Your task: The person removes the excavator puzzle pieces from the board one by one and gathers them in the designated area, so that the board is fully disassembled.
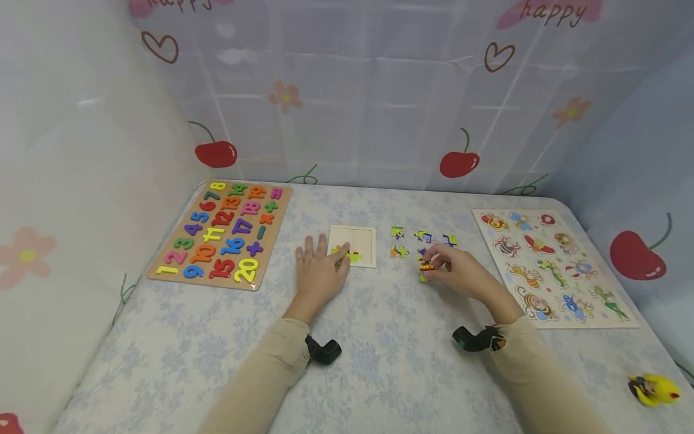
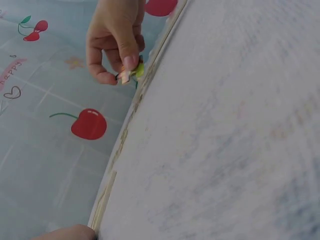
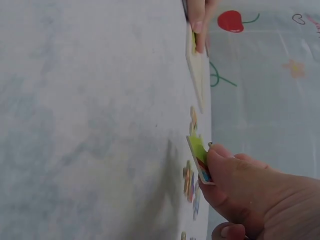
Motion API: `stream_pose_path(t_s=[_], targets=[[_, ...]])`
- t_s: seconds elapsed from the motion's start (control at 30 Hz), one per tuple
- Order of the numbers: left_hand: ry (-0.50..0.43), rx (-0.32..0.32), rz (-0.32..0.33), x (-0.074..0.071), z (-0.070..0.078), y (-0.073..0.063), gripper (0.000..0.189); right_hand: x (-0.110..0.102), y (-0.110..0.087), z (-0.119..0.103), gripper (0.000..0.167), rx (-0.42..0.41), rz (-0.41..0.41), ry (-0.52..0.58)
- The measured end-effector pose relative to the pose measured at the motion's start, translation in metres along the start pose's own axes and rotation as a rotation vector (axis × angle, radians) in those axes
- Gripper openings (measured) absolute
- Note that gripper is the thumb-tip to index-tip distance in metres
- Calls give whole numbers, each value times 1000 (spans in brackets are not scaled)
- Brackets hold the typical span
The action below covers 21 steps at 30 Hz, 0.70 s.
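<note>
My left hand (image 1: 320,274) lies with spread fingers at the left edge of a small square puzzle tray (image 1: 367,241). Its index finger and thumb touch the green jigsaw pieces (image 1: 355,256) along the tray's near side. To the right, my right hand (image 1: 461,274) pinches a jigsaw piece (image 3: 199,155) between thumb and fingers; the right wrist view shows it tilted on edge, green with red and blue print. Several loose jigsaw pieces (image 1: 399,251) lie in rows between the tray and the right hand, some partly hidden by that hand.
On the left lies a wooden board with coloured numbers (image 1: 217,235). A white board with insect pictures (image 1: 558,265) lies at the right. A yellow toy duck (image 1: 653,389) stands near the right front edge. A printed curtain (image 1: 347,108) hangs behind the table.
</note>
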<state>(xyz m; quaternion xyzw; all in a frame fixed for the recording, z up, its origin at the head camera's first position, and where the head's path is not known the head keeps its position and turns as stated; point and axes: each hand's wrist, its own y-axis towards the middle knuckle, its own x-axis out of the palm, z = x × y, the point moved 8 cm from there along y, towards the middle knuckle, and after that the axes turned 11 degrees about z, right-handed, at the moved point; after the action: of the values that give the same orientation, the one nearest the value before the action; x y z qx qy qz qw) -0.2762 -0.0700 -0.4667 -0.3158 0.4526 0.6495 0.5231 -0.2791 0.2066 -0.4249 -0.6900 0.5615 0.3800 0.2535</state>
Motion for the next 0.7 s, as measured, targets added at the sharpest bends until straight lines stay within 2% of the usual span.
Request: stream_pose_path(t_s=[0.17, 0.33, 0.47, 0.7], targets=[[0, 3, 1, 0, 1, 0, 44, -12, -19, 23, 25, 24, -7, -2], [2, 1, 7, 0, 1, 1, 44, -26, -30, 42, 28, 61, 13, 0], [-10, -1, 8, -1, 1, 1, 44, -32, -33, 49, 31, 92, 13, -2], [-26, 0, 20, -2, 1, 0, 43, -27, -35, 54, 30, 129, 9, -43]])
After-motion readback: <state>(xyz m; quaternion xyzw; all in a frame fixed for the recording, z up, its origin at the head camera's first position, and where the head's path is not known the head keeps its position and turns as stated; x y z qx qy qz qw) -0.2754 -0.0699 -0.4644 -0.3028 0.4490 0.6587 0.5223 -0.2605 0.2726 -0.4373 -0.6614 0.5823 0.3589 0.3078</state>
